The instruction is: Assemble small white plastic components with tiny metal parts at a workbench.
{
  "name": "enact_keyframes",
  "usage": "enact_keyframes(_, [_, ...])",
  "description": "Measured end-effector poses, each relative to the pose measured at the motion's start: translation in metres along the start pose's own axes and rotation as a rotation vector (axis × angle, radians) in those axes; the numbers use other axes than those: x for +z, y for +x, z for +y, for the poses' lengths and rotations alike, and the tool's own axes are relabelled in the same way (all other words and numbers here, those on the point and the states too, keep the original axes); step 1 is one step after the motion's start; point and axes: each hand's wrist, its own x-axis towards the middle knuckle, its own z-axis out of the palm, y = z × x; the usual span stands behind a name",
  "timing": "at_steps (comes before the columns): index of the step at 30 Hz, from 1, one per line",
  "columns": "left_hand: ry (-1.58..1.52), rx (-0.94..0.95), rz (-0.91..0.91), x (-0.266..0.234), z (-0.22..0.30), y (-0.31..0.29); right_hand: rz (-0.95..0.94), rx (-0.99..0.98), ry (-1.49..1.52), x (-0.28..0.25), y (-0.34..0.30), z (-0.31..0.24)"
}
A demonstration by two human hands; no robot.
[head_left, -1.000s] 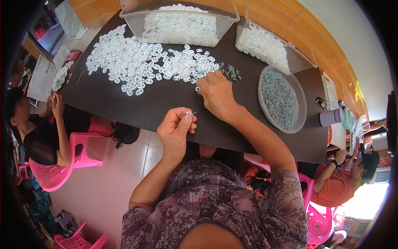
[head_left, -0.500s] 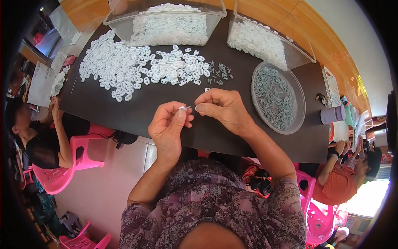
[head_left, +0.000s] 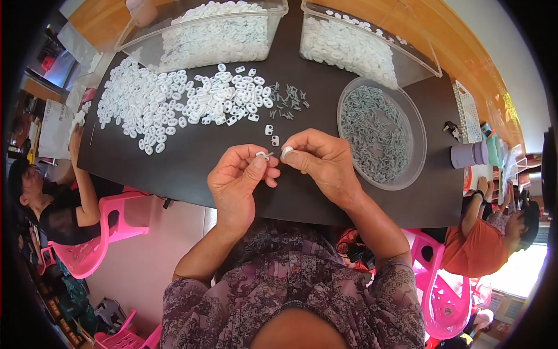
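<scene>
My left hand [head_left: 237,180] is pinched on a small white oval plastic piece [head_left: 261,155], with a thin grey screw-like pin [head_left: 269,155] sticking out toward the right. Close beside it, my right hand [head_left: 325,166] holds another white oval piece [head_left: 286,152] between thumb and forefinger, a small gap from the pin's tip. Two loose white two-holed pieces [head_left: 275,140] lie just beyond the hands. Farther off, several grey pins [head_left: 289,101] are scattered next to a heap of white pieces [head_left: 226,96].
A larger white heap [head_left: 136,96] spreads at the left. Two clear bins [head_left: 273,35] of white pieces stand at the back. A round clear tub [head_left: 422,145] of grey pins sits right, near a lilac cup [head_left: 469,155]. One person [head_left: 70,195] sits left, another [head_left: 479,244] right.
The view has shifted slightly. My right hand has turned a little, and the white piece in its pinch shows more plainly. Both loose white pieces beyond the hands are now in sight.
</scene>
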Motion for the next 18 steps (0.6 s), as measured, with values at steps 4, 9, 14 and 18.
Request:
enact_keyframes(4, [-0.006, -0.018, -0.014, 0.0, 0.002, -0.001, 0.037, 0.013, -0.064, -0.003, -0.005, -0.007])
enact_keyframes(9, [0.008, -0.02, -0.026, 0.003, 0.004, -0.004, 0.061, -0.077, -0.123, -0.001, -0.006, 0.002])
enact_keyframes(14, [0.023, 0.01, -0.041, -0.001, 0.006, -0.008, 0.077, -0.031, 0.001, 0.009, -0.008, 0.0])
enact_keyframes(18, [0.019, -0.016, -0.033, -0.011, 0.004, -0.012, 0.096, -0.086, -0.057, 0.016, -0.009, 0.005])
